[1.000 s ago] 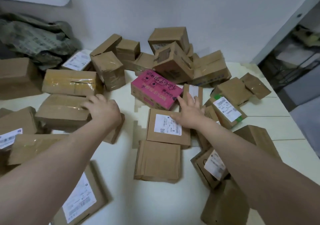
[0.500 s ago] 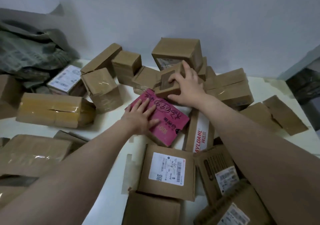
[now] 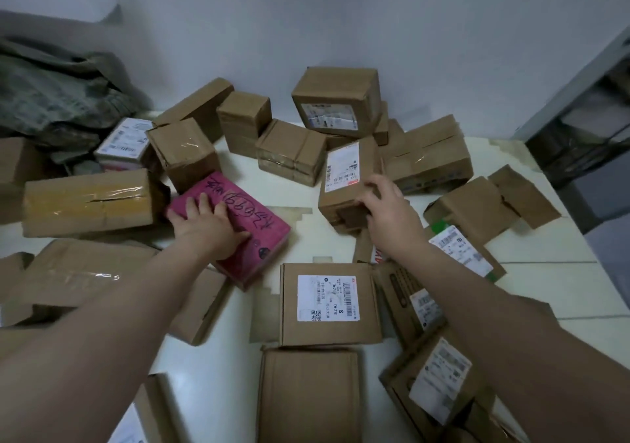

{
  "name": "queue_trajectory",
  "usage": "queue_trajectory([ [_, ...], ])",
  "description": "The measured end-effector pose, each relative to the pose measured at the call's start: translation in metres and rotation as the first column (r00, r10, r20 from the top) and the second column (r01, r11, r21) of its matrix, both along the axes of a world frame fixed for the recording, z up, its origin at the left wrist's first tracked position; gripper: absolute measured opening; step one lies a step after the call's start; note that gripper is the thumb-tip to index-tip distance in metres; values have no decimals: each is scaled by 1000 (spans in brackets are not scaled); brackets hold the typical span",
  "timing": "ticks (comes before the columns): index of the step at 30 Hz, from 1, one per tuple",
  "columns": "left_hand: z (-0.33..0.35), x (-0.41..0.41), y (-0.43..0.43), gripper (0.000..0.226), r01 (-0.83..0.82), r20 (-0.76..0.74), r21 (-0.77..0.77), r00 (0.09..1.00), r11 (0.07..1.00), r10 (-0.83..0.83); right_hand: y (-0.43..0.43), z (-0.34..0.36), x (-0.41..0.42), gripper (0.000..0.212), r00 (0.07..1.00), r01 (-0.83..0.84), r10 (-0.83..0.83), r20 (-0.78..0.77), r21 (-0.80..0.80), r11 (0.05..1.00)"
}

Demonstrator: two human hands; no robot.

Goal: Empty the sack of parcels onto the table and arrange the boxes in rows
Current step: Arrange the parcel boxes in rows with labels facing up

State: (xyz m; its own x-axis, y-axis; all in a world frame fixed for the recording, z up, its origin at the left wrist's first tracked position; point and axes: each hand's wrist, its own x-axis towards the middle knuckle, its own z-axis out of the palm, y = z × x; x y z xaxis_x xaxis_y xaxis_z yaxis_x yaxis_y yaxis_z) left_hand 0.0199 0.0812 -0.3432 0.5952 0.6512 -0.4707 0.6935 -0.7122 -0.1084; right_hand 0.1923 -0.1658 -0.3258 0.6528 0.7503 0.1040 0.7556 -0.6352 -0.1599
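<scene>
The white bench carries the whole load. The crumpled grey-green woven sack lies slack at its far left corner, so the emptying looks finished. The brown cardboard boxes are scattered all over the bench, with a loose heap against the back wall, and no proper row shows yet.

The long brown box banded in yellow tape lies on the left. The flat pink box with black handwriting now sits just beside it. Half a second ago it lay nearer the middle, so it has been slid left, apparently to start a line there. The tall brown box with a white shipping label has come forward out of the heap and stands on bare bench.

The left hand presses on the pink box, its fingers straight and spread flat. The right hand grips the labelled box at its near right corner, fingers curled round the edge.

I judge the sorting barely begun: both boxes still need squaring up.
</scene>
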Motion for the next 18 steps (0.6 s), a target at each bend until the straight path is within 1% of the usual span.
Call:
queue_trajectory([
  [2,6,-7,-7,92,-44,-34,25,998,999,45,-19,-3,-4,24,993,115,-111,39,-139,984],
  [3,10,-10,-12,92,-61,-24,26,998,998,62,-27,-3,-6,22,979,205,-204,29,-202,958],
  [5,14,-11,-24,89,-45,54,-2,998,999,45,-38,0,-14,24,915,380,-402,-24,-276,883],
  [6,15,-10,-33,86,-3,116,-32,993,999,7,-41,0,-20,28,891,423,-452,-40,-289,859],
  [7,15,-8,-44,81,53,182,-67,982,996,-40,-42,1,-29,35,886,426,-461,-55,-298,854],
  [9,11,-2,-65,72,175,264,-141,955,974,-133,-43,-5,-46,53,910,335,-394,-129,-331,882],
  [10,7,-1,-74,68,225,268,-172,947,959,-174,-44,-9,-53,61,922,275,-349,-166,-354,894],
  [12,-2,-3,-82,60,264,200,-197,954,944,-224,-46,-15,-59,70,930,227,-320,-183,-400,888],
  [14,-5,-6,-79,48,255,97,-146,965,956,-243,-52,-17,-54,81,913,278,-381,-144,-465,841],
  [15,-3,-4,-77,43,252,58,-96,967,963,-247,-56,-17,-47,88,902,315,-417,-112,-492,812],
  [16,1,1,-75,40,245,32,-42,969,969,-244,-60,-16,-41,91,895,345,-439,-77,-504,792],
  [17,6,9,-74,39,231,21,9,973,973,-231,-64,-13,-33,87,898,366,-438,-42,-484,795],
  [18,10,20,-73,40,215,25,50,976,975,-216,-66,-10,-26,80,909,374,-417,-10,-423,825],
])
